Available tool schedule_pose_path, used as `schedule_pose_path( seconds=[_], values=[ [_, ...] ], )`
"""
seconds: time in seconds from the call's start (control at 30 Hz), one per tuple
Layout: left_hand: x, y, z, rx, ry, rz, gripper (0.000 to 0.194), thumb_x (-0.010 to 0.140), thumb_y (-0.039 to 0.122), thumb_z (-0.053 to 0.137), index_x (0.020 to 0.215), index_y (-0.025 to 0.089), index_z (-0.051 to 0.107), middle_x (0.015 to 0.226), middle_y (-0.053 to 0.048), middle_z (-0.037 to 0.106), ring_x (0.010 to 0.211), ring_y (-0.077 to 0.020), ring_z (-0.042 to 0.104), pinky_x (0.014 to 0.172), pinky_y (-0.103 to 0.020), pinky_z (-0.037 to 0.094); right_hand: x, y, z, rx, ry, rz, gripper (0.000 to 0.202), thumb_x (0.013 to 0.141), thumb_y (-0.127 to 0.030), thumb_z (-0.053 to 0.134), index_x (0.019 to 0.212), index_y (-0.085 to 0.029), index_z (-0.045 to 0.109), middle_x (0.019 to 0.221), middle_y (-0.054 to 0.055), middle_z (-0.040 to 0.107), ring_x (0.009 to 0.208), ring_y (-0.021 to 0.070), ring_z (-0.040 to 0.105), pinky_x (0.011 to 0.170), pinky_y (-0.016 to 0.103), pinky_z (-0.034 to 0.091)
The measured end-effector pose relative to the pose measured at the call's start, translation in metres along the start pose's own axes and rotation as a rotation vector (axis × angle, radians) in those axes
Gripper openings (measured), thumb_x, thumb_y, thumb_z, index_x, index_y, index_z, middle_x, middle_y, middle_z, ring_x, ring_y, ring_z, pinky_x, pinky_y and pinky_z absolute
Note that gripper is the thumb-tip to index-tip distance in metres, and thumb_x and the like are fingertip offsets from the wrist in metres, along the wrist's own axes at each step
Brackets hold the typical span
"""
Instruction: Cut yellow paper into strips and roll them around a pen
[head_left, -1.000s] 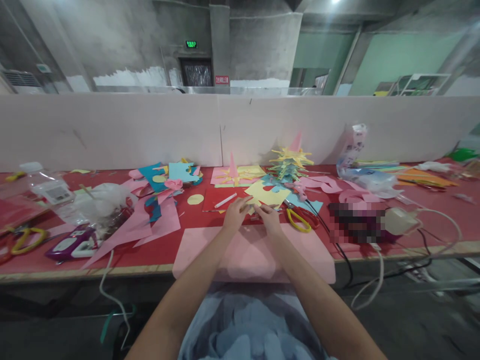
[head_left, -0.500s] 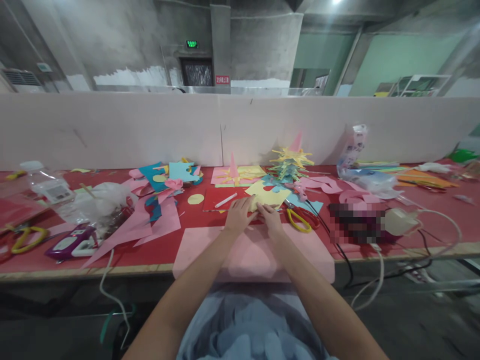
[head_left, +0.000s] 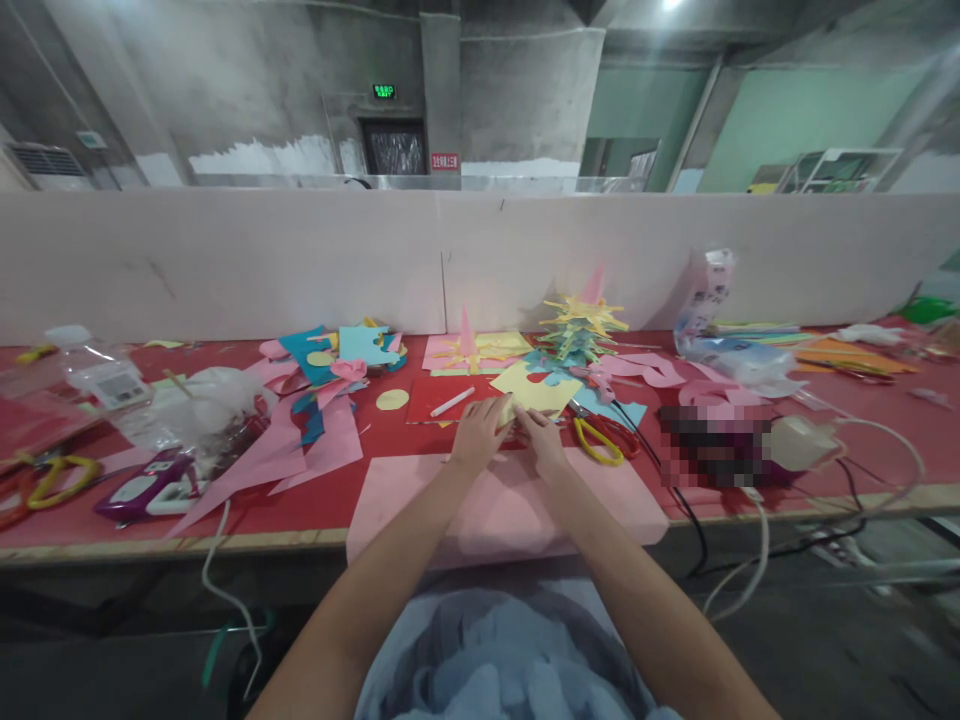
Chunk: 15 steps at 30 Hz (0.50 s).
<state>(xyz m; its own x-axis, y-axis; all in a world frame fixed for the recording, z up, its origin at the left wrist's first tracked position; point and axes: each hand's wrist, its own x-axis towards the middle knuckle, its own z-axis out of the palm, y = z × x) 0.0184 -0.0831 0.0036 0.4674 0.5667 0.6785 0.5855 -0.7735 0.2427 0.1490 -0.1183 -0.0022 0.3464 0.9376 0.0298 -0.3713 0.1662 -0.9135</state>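
My left hand (head_left: pixel 480 432) and my right hand (head_left: pixel 543 440) meet over the far edge of a pink sheet (head_left: pixel 510 505). Their fingers are closed together, and a small piece of yellow paper (head_left: pixel 508 412) shows between the fingertips. How much of it they grip is hidden. Just beyond my right hand lies a yellow sheet (head_left: pixel 553 397) with a rounded notch cut out. A white pen (head_left: pixel 452 402) rests on a red sheet (head_left: pixel 421 400) past my left hand. Scissors (head_left: pixel 598 442) with yellow and red handles lie right of my right hand.
A layered paper tree (head_left: pixel 581 335) with a pink cone top stands at the back, near a smaller pink cone (head_left: pixel 466 345). A pink glue gun (head_left: pixel 600 380) trails a black cord. Pink offcuts (head_left: pixel 322 450), a yellow disc (head_left: pixel 392 400) and a plastic bottle (head_left: pixel 94 370) lie leftward.
My hands stay together in nearly the same place, with small finger shifts. A little more yellow paper shows between the fingertips. The pink sheet's far edge sits slightly differently.
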Motion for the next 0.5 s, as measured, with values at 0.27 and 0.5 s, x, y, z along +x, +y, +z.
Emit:
schedule_pose_path(
  seconds=[0.27,0.5],
  values=[
    [-0.001,0.000,0.001,-0.153,-0.014,-0.045,0.041,0.090,0.033,0.052,0.130,0.023,0.051,0.124,-0.007,0.062,0.114,-0.0215,0.055,0.101,-0.036,0.038,0.002,0.002,-0.003,-0.036,0.062,-0.068,0.043,0.049,-0.051,0.083,0.061,-0.019,0.059,0.061,-0.003,0.060,0.058,0.0137,0.058,0.056,0.027,0.054],
    [0.002,-0.009,0.003,-0.473,0.091,-0.332,0.014,0.086,0.021,0.054,0.086,0.020,0.068,0.088,-0.004,0.070,0.083,-0.0174,0.064,0.082,-0.031,0.048,0.002,0.002,-0.001,-0.196,0.011,-0.108,0.047,0.049,-0.061,0.078,0.065,-0.019,0.063,0.063,0.000,0.064,0.057,0.0197,0.061,0.053,0.032,0.051]
  ],
)
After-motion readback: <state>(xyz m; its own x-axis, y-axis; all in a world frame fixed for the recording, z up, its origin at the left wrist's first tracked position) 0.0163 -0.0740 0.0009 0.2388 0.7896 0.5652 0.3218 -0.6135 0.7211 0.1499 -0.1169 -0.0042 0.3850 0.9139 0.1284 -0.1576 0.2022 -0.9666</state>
